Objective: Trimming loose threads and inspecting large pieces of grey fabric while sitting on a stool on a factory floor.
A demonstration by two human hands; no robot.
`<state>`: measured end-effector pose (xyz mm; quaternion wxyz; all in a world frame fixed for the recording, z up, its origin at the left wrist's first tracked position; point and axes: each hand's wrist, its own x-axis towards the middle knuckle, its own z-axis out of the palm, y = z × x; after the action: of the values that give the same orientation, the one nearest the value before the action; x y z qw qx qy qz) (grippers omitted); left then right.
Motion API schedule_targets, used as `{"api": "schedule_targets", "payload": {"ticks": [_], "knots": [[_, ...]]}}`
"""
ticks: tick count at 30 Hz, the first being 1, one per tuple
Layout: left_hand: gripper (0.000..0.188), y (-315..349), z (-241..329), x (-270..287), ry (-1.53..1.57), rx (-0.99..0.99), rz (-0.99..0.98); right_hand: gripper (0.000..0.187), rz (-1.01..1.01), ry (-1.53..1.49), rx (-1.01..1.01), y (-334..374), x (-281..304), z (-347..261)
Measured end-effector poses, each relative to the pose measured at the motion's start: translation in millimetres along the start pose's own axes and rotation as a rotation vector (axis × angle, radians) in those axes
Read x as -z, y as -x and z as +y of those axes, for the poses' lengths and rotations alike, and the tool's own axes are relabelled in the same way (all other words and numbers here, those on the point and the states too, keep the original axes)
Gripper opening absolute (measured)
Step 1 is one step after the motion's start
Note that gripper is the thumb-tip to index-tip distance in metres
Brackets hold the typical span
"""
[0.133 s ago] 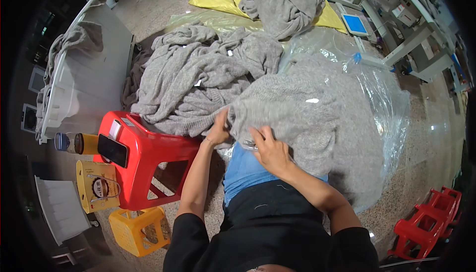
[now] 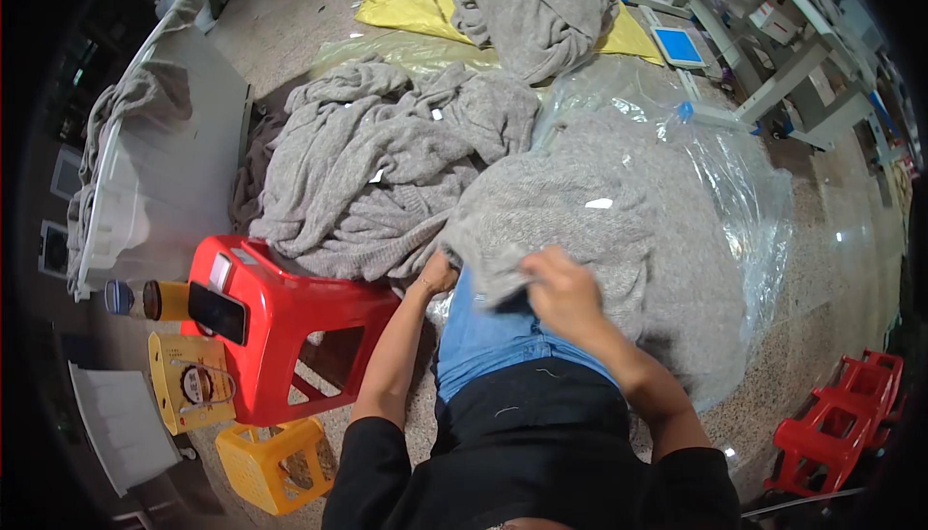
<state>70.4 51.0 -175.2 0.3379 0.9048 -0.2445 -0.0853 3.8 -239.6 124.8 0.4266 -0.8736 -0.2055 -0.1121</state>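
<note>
A light grey knit garment (image 2: 551, 196) lies spread over my lap and onto more grey knitwear in front of me. My right hand (image 2: 567, 296), slightly blurred, pinches its near edge and holds that edge raised above my jeans (image 2: 483, 322). At the garment's left edge, beside my knee, my left hand (image 2: 440, 273) is closed on the fabric; its fingertips are partly hidden. A small white tag (image 2: 599, 203) shows on the garment. Just beyond my left hand is a large heap of grey knitwear (image 2: 358, 162).
To my left stands a red stool (image 2: 280, 332) with a phone (image 2: 217, 312) on it. A yellow stool (image 2: 275, 462), a paper bag (image 2: 193, 382) and a white bin (image 2: 174, 182) are nearby. Clear plastic sheeting (image 2: 759, 211) lies under the knitwear. Red stools (image 2: 836, 424) stand at right.
My right hand has lifted the garment's near edge and shifted slightly right. My left hand has moved down and closed at the garment's left edge. The whole view has shifted slightly.
</note>
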Motion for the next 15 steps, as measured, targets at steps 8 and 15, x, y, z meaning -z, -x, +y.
{"api": "schedule_targets", "payload": {"ticks": [8,15], "knots": [[0.039,-171,175,132,-0.117,0.146,0.91,0.026,0.977,0.649,-0.225,-28,302,84],[0.032,-333,386,259,-0.124,-0.667,1.231,0.026,1.32,0.224,-0.255,89,630,43]]}}
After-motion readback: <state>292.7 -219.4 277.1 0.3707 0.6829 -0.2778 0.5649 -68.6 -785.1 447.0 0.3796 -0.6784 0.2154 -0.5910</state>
